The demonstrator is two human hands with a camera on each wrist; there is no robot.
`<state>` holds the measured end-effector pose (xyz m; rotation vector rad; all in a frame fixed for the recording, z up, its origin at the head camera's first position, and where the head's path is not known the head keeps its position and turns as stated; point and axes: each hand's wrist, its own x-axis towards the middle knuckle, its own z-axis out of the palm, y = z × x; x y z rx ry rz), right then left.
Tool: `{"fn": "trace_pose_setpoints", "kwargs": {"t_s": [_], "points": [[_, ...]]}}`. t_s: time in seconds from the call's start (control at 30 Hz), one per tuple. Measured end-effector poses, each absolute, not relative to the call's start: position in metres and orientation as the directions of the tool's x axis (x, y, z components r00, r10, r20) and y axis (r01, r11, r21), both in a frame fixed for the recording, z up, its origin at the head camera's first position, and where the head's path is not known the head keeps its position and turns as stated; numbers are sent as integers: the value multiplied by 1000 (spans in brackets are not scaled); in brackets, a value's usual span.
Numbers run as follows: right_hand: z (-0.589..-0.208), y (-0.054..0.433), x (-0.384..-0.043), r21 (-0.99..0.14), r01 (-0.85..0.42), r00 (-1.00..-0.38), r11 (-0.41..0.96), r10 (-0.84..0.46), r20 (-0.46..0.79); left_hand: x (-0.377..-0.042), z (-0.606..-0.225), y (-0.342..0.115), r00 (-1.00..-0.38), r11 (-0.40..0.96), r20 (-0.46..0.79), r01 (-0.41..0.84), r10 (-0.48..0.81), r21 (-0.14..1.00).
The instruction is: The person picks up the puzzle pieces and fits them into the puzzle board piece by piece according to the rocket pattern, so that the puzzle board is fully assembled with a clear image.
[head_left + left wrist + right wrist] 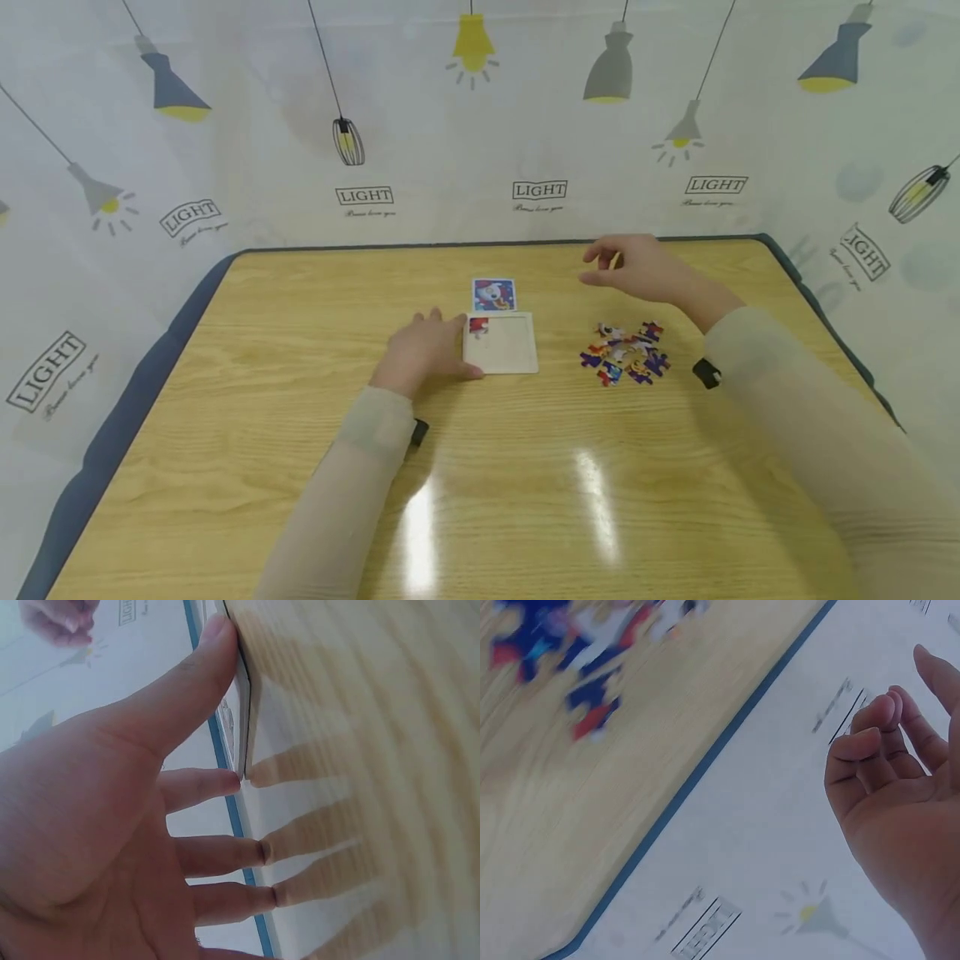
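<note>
A white puzzle tray (510, 348) lies on the table with one red-and-white puzzle piece (478, 326) in its upper left corner. My left hand (426, 352) rests at the tray's left side, fingers spread. Its thumb lies on the lower edge, and the index fingertip is by the upper left corner. In the left wrist view, the other fingertips touch the table. My right hand (633, 268) hovers above and beyond a pile of loose puzzle pieces (637, 362). Its fingers are loosely bent with nothing between them, as the right wrist view also shows (900, 772).
A small square picture card (493, 294) with a white cartoon figure lies just behind the tray. The wooden table (262, 375) ends at a dark blue border (360, 247), where a white curtain (420, 125) printed with lamps rises at the back and sides.
</note>
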<state>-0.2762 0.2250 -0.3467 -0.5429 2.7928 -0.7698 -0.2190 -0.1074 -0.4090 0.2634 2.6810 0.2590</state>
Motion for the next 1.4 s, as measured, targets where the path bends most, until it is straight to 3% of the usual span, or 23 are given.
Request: {"fn": "trace_pose_setpoints", "kwargs": {"t_s": [0.53, 1.4], "points": [[-383, 308, -270, -491, -209, -931, 846, -326, -164, -220, -408, -110, -879, 956, -392, 199, 271, 215], [-428, 341, -264, -529, -131, -898, 839, -327, -295, -222, -407, -110, -882, 962, -392, 209, 264, 178]]}}
